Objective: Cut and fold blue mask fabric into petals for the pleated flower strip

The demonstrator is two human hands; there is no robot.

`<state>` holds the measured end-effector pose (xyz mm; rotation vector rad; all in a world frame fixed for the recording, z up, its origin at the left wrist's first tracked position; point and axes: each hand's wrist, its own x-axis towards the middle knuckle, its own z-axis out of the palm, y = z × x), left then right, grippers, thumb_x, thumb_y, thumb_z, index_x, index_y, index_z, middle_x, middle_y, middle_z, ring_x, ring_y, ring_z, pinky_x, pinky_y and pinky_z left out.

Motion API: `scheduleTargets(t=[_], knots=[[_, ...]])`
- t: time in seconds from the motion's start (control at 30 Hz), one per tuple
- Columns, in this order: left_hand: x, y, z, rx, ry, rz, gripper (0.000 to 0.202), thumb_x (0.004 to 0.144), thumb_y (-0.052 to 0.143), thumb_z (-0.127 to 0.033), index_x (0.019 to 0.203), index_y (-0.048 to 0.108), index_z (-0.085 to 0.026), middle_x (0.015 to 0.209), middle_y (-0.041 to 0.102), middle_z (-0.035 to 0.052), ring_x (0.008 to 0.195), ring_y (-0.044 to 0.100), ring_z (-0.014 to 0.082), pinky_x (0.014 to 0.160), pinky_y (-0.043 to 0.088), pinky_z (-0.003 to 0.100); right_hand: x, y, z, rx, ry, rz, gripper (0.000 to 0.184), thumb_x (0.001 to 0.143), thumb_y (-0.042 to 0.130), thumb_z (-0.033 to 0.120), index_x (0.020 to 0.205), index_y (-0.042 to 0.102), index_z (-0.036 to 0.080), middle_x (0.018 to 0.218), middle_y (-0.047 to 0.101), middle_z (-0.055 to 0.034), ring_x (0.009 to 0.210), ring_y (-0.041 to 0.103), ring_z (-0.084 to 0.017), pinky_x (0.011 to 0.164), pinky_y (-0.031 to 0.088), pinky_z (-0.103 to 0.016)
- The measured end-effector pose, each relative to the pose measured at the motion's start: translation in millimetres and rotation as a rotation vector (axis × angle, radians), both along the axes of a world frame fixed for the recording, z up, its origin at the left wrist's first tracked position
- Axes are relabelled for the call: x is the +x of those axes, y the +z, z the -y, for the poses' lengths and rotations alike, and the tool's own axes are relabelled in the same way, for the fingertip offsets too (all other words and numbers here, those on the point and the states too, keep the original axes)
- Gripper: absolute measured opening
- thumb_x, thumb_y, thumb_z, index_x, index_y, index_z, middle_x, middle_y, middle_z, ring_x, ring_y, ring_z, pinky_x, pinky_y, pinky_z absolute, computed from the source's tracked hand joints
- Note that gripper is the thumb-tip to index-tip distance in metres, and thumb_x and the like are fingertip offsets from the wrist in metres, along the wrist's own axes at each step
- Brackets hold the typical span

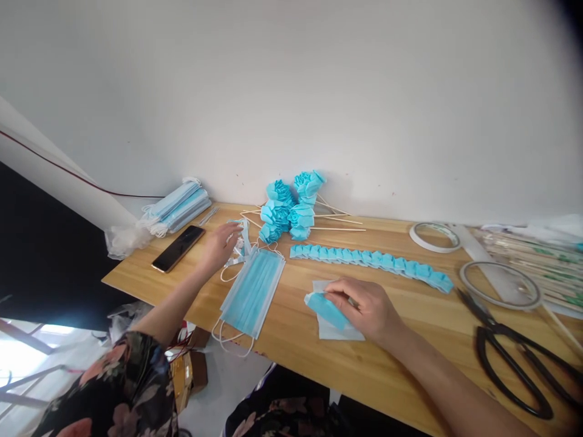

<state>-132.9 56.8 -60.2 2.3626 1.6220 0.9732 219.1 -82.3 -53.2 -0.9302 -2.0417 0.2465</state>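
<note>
- 2 bare hands work over the wooden table [291,370], well apart from each other, with 1 flat face mask [254,291] lying between them.
- Right hand [367,306]: thumb and fingers close together, pinching a folded blue piece [328,311] whose long axis slants from a tip at the left down toward the palm at the right.
- Under that piece is 1 white sheet [328,331], its edges showing beyond and nearer than the blue; whether the fingers grip it too, I cannot tell.
- Left hand [221,243]: fingers loosely bent at the pale scraps [245,240]; I cannot tell whether they hold any.
- Face mask: long axis running away from the person and leaning right, near end close to the table edge; it lies right of the left hand and nearer the person, and the left hand is the closer of the 2.
- Row of folded blue pieces [371,257]: beyond the right hand, stretched left to right, its right end slanting nearer the person; the right hand is closer to it.
- Blue flowers [277,209] on sticks [339,229] lie past the row's left end, toward the wall.
</note>
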Motion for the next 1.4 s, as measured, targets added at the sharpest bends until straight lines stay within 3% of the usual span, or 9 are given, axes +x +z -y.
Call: scheduleTargets(t=[0.2, 0.47, 0.57, 0.63, 0.73, 0.8, 0.97, 1.13, 1.4], knots=[[-4, -15.0, -30, -0.105, -0.044, -0.177, 0.042, 0.091, 0.039, -0.042, 0.106, 0.07, -0.018, 0.12, 0.068, 0.013, 0.119, 0.057, 0.0272, 0.108, 0.04, 0.045, 1, -3.3, 0, -0.001, -0.007, 0.018, 0.02, 0.097, 0.05, 0.026, 0.084, 0.065, 0.022, 0.068, 0.07, 0.0011, 0.058, 0.065, -0.012, 0.055, 0.047, -0.022], [-29, -3.9, 11, -0.065, 0.026, -0.203, 0.046, 0.094, 0.036, -0.046, 0.109, 0.069, -0.018, 0.126, 0.064, 0.0145, 0.118, 0.058, 0.0304, 0.105, 0.042, 0.048, 5, 2.3, -2, 0.011, -0.016, 0.009, 0.019, 0.098, 0.05, 0.026, 0.088, 0.066, 0.023, 0.076, 0.075, -0.001, 0.064, 0.069, -0.013, 0.06, 0.052, -0.023], [-11, 11.0, 44, 0.05, 0.016, -0.151, 0.04, 0.093, 0.042, -0.044, 0.113, 0.068, -0.021, 0.127, 0.064, 0.0117, 0.119, 0.057, 0.0302, 0.105, 0.042, 0.05, 9, 2.4, -3, 0.02, -0.072, 0.007, 0.019, 0.097, 0.051, 0.026, 0.086, 0.067, 0.023, 0.073, 0.074, -0.001, 0.062, 0.068, -0.014, 0.057, 0.052, -0.023], [10, 16.4, 71, -0.011, -0.112, -0.117, 0.034, 0.094, 0.042, -0.04, 0.109, 0.069, -0.025, 0.113, 0.07, 0.0092, 0.11, 0.062, 0.0265, 0.1, 0.048, 0.046, 13, 2.5, -5, 0.014, -0.143, -0.005, 0.017, 0.095, 0.053, 0.027, 0.085, 0.066, 0.023, 0.072, 0.073, -0.0012, 0.061, 0.068, -0.014, 0.057, 0.051, -0.024], [38, 12.0, 105, -0.12, -0.353, -0.213, 0.026, 0.093, 0.047, -0.033, 0.101, 0.072, -0.027, 0.113, 0.07, 0.0095, 0.104, 0.064, 0.0256, 0.092, 0.052, 0.045, 19, 3.6, -8, -0.023, -0.28, -0.077, 0.014, 0.093, 0.056, 0.028, 0.084, 0.065, 0.022, 0.072, 0.072, -0.0013, 0.058, 0.065, -0.015, 0.056, 0.049, -0.025], [49, 4.1, 116, -0.11, -0.389, -0.234, 0.025, 0.093, 0.048, -0.03, 0.098, 0.072, -0.026, 0.114, 0.069, 0.0102, 0.103, 0.063, 0.0263, 0.089, 0.053, 0.045, 23, 4.9, -11, -0.076, -0.342, -0.153, 0.014, 0.091, 0.057, 0.029, 0.082, 0.064, 0.022, 0.071, 0.071, -0.0006, 0.056, 0.063, -0.014, 0.053, 0.048, -0.024], [59, -5.9, 113, -0.092, -0.422, -0.231, 0.024, 0.094, 0.046, -0.026, 0.097, 0.07, -0.024, 0.116, 0.068, 0.0107, 0.105, 0.062, 0.0263, 0.091, 0.052, 0.046, 25, 6.1, -15, -0.227, -0.352, -0.332, 0.017, 0.089, 0.058, 0.032, 0.078, 0.063, 0.02, 0.063, 0.064, 0.0012, 0.051, 0.055, -0.012, 0.046, 0.042, -0.022], [73, 13.2, 113, -0.085, -0.443, -0.131, 0.025, 0.095, 0.045, -0.026, 0.103, 0.069, -0.022, 0.118, 0.067, 0.0103, 0.108, 0.061, 0.0253, 0.091, 0.051, 0.046, 22, 4.6, -16, -0.315, -0.341, -0.442, 0.02, 0.086, 0.06, 0.037, 0.076, 0.063, 0.019, 0.063, 0.062, 0.0007, 0.052, 0.052, -0.012, 0.048, 0.041, -0.023], [152, 41.5, 89, -0.569, -0.554, 0.315, 0.049, 0.089, 0.055, -0.044, 0.131, 0.052, -0.02, 0.124, 0.063, 0.0124, 0.102, 0.061, 0.0219, 0.084, 0.053, 0.037, 19, 5.1, -14, -0.375, -0.321, -0.432, 0.022, 0.086, 0.059, 0.037, 0.075, 0.063, 0.019, 0.058, 0.056, 0.0018, 0.05, 0.048, -0.012, 0.047, 0.037, -0.023]])
